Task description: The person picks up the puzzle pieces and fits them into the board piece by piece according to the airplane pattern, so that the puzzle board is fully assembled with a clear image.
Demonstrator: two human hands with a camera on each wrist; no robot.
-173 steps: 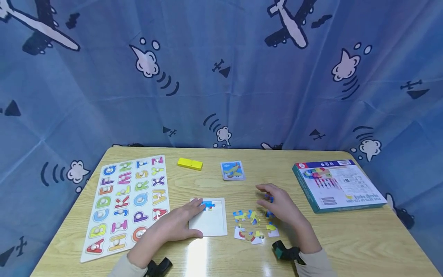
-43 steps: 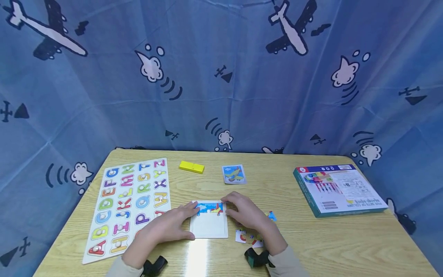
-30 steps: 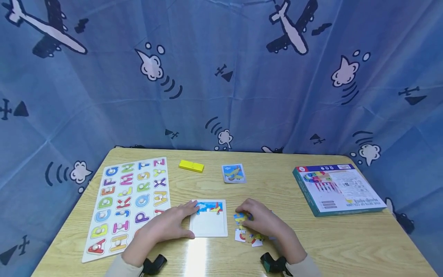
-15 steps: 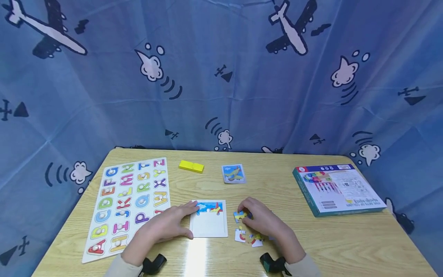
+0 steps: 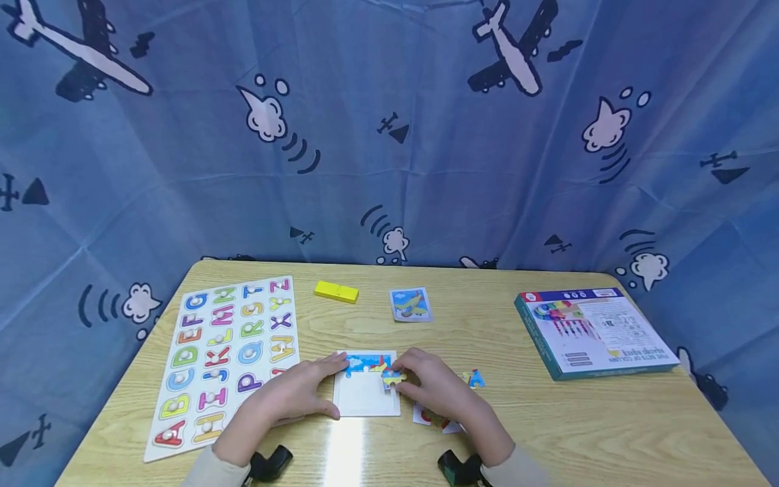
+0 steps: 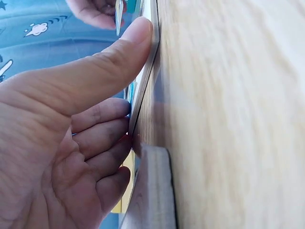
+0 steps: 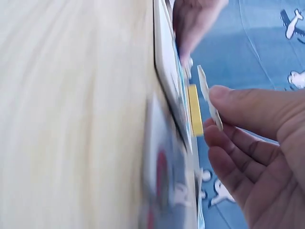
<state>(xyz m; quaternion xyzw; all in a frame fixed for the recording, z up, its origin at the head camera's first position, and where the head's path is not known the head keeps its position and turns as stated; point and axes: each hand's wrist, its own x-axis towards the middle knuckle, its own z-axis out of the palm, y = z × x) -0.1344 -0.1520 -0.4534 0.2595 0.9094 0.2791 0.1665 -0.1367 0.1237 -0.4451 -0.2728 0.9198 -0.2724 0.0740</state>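
A white square puzzle tray (image 5: pixel 367 404) lies on the table, with joined blue, red and yellow pieces along its far edge. My left hand (image 5: pixel 298 391) rests on the tray's left side; in the left wrist view its thumb (image 6: pixel 136 36) touches the tray edge. Between thumb and fingers my right hand (image 5: pixel 439 387) pinches a blue-and-yellow puzzle piece (image 5: pixel 392 379) over the tray's right part. Seen edge-on in the right wrist view, that piece (image 7: pixel 209 98) is clear of the tray. Loose pieces (image 5: pixel 475 379) lie around and partly beneath my right forearm.
A letter board (image 5: pixel 234 325) stands flat at the left, close to my left hand. Farther back are a yellow block (image 5: pixel 337 291) and a small picture card (image 5: pixel 410 304) showing a plane. A flat box (image 5: pixel 596 331) lies at the right.
My right hand has picked up a blue-and-yellow piece from the loose ones and moved left with it, over the tray. The left hand stays where it was.
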